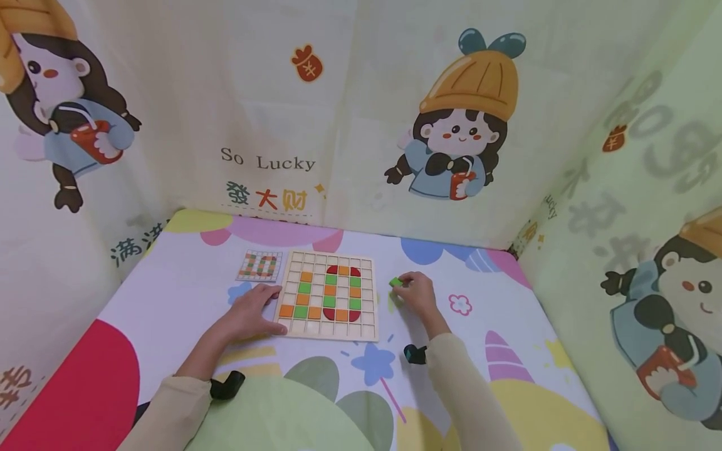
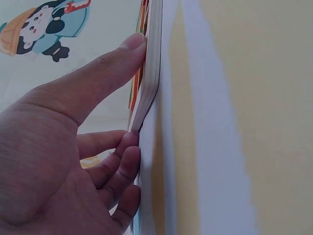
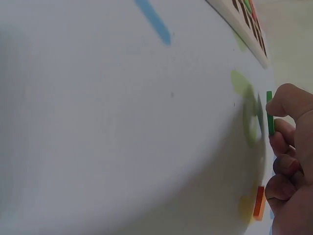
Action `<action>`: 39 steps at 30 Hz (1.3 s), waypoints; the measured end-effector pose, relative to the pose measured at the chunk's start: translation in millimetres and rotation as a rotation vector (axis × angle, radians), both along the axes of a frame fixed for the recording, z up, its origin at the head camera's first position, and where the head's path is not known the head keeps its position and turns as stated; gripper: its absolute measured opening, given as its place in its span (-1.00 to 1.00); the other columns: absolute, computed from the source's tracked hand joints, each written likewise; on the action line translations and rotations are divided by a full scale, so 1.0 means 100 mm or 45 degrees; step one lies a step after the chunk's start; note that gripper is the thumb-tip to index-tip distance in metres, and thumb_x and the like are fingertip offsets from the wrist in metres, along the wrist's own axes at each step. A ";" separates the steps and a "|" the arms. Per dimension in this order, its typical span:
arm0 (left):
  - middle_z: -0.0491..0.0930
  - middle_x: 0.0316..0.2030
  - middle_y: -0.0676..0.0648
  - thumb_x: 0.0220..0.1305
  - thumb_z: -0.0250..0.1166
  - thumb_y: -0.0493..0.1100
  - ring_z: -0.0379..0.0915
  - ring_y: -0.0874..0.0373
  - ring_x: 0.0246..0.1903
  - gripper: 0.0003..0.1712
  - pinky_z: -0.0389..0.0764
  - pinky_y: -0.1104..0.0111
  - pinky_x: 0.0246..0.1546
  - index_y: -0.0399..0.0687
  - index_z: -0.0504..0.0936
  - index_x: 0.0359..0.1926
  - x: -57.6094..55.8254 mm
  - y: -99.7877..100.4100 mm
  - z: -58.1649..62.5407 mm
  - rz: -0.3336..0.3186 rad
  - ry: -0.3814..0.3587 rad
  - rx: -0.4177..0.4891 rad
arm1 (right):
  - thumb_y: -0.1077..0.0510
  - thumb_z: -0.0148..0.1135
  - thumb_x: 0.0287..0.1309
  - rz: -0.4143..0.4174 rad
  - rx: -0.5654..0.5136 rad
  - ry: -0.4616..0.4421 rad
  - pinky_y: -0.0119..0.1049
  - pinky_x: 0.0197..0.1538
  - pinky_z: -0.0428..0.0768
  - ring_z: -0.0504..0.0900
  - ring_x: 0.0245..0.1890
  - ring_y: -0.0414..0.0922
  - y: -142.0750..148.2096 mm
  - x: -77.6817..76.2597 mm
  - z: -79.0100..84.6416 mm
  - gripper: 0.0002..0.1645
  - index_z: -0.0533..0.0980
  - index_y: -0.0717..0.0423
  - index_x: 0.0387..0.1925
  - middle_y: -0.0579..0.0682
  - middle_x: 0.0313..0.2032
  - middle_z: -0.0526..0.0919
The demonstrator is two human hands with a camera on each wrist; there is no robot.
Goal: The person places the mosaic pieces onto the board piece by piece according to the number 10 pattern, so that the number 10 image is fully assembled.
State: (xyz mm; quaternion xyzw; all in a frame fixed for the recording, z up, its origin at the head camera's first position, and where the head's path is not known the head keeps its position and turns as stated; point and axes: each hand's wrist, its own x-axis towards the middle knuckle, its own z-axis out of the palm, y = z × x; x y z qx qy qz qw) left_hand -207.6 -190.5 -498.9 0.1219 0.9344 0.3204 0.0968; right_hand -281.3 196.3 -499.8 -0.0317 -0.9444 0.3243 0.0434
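A square wooden grid board (image 1: 310, 332) lies on the table, with orange, green and dark red tiles set in some of its cells. They form a 1 and a 0. My left hand (image 1: 251, 312) holds the board's near left corner, thumb (image 2: 115, 66) along one edge and fingertips at the other. To the right of the board, my right hand (image 1: 417, 294) pinches a green square tile (image 3: 270, 113) between thumb and forefinger, just above the table. An orange tile (image 3: 259, 203) shows beside its curled lower fingers in the right wrist view.
A small picture card (image 1: 259, 265) showing a similar tile pattern lies left of the board. The table has a colourful printed cover (image 1: 333, 401). Printed cloth walls (image 1: 361, 125) rise behind and at both sides. A black wrist device (image 1: 227, 385) sits at each sleeve.
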 end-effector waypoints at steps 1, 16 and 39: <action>0.37 0.19 -0.22 -0.17 0.53 0.27 0.34 -0.11 0.11 0.17 0.41 -0.11 0.13 -0.14 0.26 0.40 -0.01 0.00 0.01 -0.002 0.003 -0.004 | 0.20 0.39 -0.09 0.014 -0.003 0.013 -0.13 -0.02 0.53 0.55 -0.18 -0.02 -0.02 -0.01 0.01 -0.65 0.64 0.26 -0.19 0.15 -0.19 0.67; 0.35 0.24 -0.26 -0.17 0.54 0.23 0.30 -0.19 0.18 0.15 0.36 -0.15 0.16 -0.17 0.27 0.39 0.07 -0.02 -0.02 -0.007 0.006 -0.015 | 0.13 0.42 -0.04 0.104 -0.078 -0.068 -0.26 -0.12 0.49 0.46 -0.19 -0.08 -0.56 -0.03 0.06 -0.67 0.65 0.12 -0.16 0.02 -0.15 0.61; 0.35 0.25 -0.21 -0.18 0.53 0.27 0.30 -0.16 0.19 0.16 0.37 -0.15 0.17 -0.11 0.27 0.40 0.01 -0.01 -0.02 0.011 0.013 -0.014 | 0.09 0.38 0.03 0.159 -0.029 -0.118 -0.13 0.13 0.54 0.48 -0.07 -0.05 -0.91 -0.23 0.06 -0.67 0.66 0.13 -0.14 0.04 -0.07 0.62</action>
